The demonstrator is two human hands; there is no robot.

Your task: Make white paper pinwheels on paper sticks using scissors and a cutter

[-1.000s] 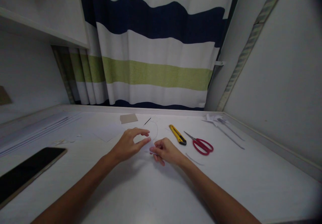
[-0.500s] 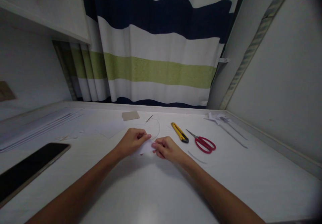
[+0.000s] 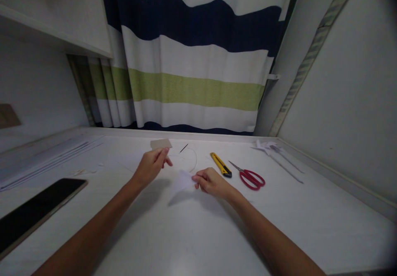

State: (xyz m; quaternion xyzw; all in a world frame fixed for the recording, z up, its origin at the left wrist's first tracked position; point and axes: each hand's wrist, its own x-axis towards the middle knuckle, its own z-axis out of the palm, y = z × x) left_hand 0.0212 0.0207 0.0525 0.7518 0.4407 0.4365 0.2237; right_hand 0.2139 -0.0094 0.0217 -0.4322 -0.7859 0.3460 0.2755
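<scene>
My right hand (image 3: 212,182) pinches the right corner of a small piece of thin white paper (image 3: 182,182), held just above the white table with its shadow beneath. My left hand (image 3: 153,163) is raised to the left of the paper and apart from it. Its fingers are loosely bent and spread a little, with nothing visible in them. Behind that hand lies a small grey-beige card (image 3: 159,143). A thin curved white strip (image 3: 196,157) rests on the table beyond the paper, near a short thin dark stick (image 3: 184,148).
A yellow utility knife (image 3: 221,165) and red-handled scissors (image 3: 252,179) lie right of my hands. At the left is a dark phone (image 3: 37,210), with long paper sheets (image 3: 52,160) behind it. White strips (image 3: 283,160) lie at the back right. A striped curtain (image 3: 198,90) hangs behind.
My left hand has let go of the paper and moved up and to the left. My right hand still holds the paper, which now shows more fully.
</scene>
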